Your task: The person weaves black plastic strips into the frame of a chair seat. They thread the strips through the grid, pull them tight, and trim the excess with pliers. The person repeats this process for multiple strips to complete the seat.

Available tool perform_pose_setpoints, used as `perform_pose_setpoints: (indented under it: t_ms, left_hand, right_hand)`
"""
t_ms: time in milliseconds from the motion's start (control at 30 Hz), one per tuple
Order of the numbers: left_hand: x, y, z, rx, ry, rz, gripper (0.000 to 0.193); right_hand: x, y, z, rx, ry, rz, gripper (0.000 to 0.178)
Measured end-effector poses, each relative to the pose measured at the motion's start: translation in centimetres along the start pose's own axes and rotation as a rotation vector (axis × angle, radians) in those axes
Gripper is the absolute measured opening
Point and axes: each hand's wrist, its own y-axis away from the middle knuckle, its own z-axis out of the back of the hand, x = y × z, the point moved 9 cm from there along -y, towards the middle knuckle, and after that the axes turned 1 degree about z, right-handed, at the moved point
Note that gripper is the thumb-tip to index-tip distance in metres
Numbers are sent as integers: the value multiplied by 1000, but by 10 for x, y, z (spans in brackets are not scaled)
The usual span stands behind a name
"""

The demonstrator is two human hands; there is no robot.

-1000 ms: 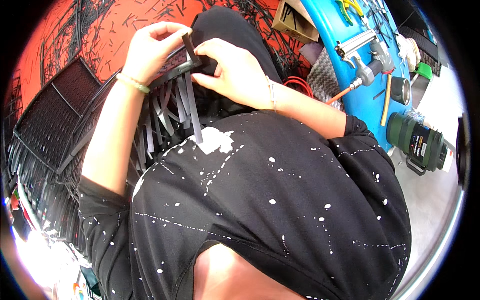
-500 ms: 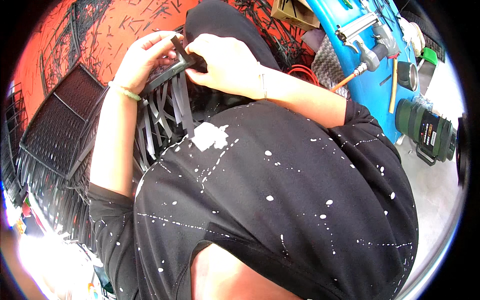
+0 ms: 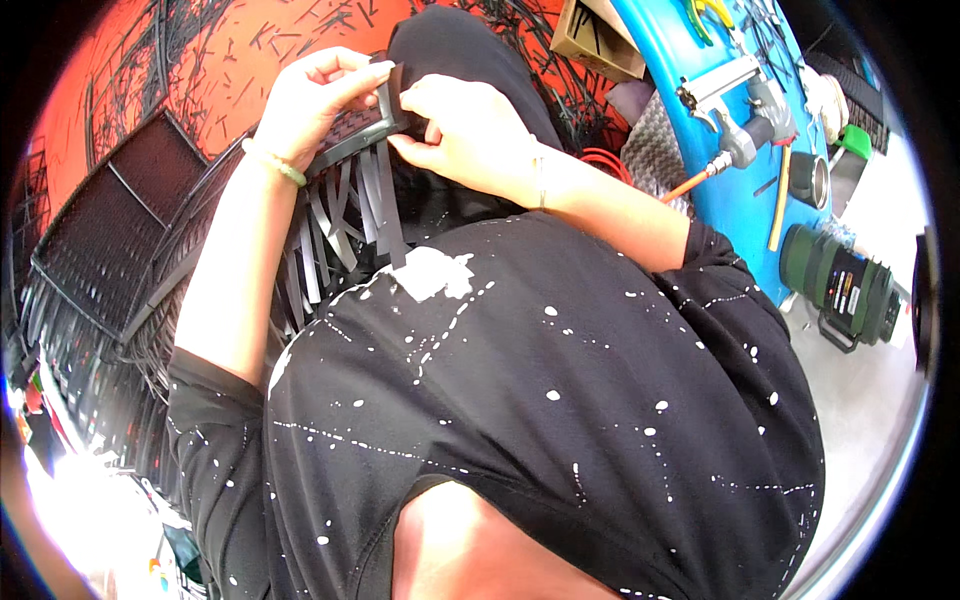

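Observation:
A dark frame (image 3: 352,141) with a woven surface lies over my lap, its corner between my hands. My left hand (image 3: 318,98) is closed, thumb and fingers pinching a flat dark strip (image 3: 397,80) at this corner. On the other side of the corner, my right hand (image 3: 472,132) is curled, its fingertips against the same strip and frame edge. What its fingers grip is partly hidden. Loose grey strips (image 3: 372,200) hang down from the frame's near edge toward my shirt.
Left stands a black woven panel (image 3: 115,215) with many strip ends. Cut strips litter the red floor (image 3: 240,90). At right, a blue table (image 3: 650,25) carries an air tool (image 3: 745,140) with an orange hose, and pliers (image 3: 700,20). Beside it are a cardboard box (image 3: 590,55) and a green cylindrical thing (image 3: 840,285).
Both hands and the frame corner have shifted slightly right in the picture. My left thumb has moved further over the corner, toward my right hand. The surroundings shift slightly as the view moves.

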Motion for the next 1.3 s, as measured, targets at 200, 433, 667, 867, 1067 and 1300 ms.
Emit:
perform_pose_setpoints:
  t_ms: [200,433,667,867,1067,1300]
  left_hand:
    - [-3,1,-1,-5,-28,-71,17]
    - [6,0,2,-24,-2,-32,17]
    - [7,6,-1,-15,-74,81,18]
    - [-6,21,-9,31,-124,-17,17]
    - [-28,50,-7,-52,-341,-279,14]
    - [-46,82,-20,-37,-582,-500,24]
  right_hand:
    - [-6,-1,-2,10,-79,25,29]
    - [3,-7,5,8,-161,41,26]
    - [-1,-5,1,12,-180,18,28]
    - [5,0,28,-102,-296,34,31]
    - [30,-20,48,-165,-41,468,21]
    - [10,-38,30,14,30,410,26]
